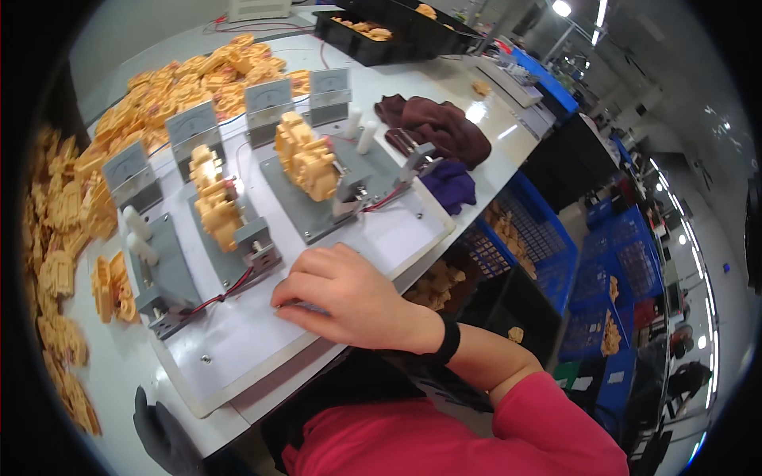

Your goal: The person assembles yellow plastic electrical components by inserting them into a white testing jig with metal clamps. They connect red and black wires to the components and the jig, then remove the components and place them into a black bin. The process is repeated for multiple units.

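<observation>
My bare right hand (341, 293), with a black band at the wrist, is over the near part of a white board (246, 349). Its fingers are curled in toward the thumb, and I see nothing between them. At the lower left, my left hand (165, 435) in a dark grey glove has its fingers stretched out by the table edge. On the board stand several grey test fixtures with dial meters (193, 131). Two fixtures in the middle bear yellow plastic assemblies, one on the left (213, 198) and one on the right (305, 159). The leftmost fixture (165, 266) shows bare white posts.
Yellow parts (194, 79) are heaped behind the fixtures and down the left side. A maroon cloth (444, 131) and a purple cloth (450, 186) lie at the right. Behind is a black tray (365, 40). Blue crates (540, 222) stand below, right of the table.
</observation>
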Available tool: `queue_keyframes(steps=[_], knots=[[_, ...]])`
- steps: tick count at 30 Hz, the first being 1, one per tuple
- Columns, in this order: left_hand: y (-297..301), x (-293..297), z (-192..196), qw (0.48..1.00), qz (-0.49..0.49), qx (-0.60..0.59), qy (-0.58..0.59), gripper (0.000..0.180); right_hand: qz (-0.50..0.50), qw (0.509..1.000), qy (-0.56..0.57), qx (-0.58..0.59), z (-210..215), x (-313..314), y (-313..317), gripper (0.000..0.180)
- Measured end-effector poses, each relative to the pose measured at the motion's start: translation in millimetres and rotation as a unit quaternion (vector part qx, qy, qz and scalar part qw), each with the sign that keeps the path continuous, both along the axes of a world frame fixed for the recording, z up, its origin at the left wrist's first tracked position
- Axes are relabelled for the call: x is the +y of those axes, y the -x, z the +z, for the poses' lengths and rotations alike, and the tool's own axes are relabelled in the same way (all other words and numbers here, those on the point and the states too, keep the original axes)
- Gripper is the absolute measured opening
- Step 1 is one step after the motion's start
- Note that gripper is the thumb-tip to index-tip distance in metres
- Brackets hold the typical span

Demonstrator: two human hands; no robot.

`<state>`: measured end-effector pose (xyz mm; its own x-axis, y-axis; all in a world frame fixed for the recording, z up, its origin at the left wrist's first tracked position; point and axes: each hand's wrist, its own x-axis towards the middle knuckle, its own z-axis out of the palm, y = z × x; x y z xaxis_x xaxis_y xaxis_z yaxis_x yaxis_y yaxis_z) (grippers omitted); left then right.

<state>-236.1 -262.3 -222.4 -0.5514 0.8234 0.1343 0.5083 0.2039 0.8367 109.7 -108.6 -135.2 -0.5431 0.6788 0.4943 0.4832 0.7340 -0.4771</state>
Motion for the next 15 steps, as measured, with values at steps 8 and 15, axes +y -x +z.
queue_keyframes(steps=[8, 15], knots=[[-25, 6, 34, 0.991, 0.011, 0.131, 0.011, 0.032, 0.001, 1.0, 0.008, 0.016, -3, -3, 1, 0.011], [-26, 6, 31, 0.994, 0.01, 0.111, -0.004, 0.034, 0.0, 1.0, 0.001, 0.017, -2, -4, 0, 0.01]])
